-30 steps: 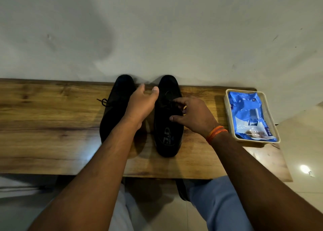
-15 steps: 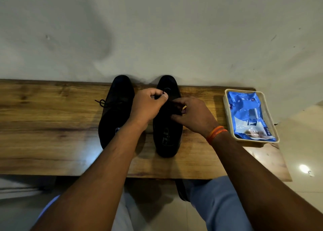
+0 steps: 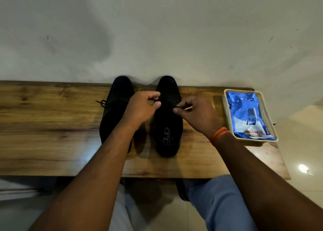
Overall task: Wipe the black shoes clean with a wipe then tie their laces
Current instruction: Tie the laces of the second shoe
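Observation:
Two black shoes stand side by side on the wooden bench (image 3: 43,126), toes toward the wall. The left shoe (image 3: 115,106) has its lace in a bow at its left side. Over the right shoe (image 3: 167,131), both hands work the lace (image 3: 172,105). My left hand (image 3: 143,108) has curled fingers pinching one lace end above the shoe's tongue. My right hand (image 3: 195,115) pinches the other lace end between thumb and forefinger. The lace runs taut between the two hands.
A cream tray (image 3: 225,106) with a blue pack of wipes (image 3: 248,115) sits at the bench's right end. A pale wall rises right behind the shoes. My knees in light blue trousers (image 3: 218,204) are below the bench's front edge.
My left hand went from resting open between the shoes to pinching the right shoe's lace. The two hands have since drawn apart a little, pulling the lace.

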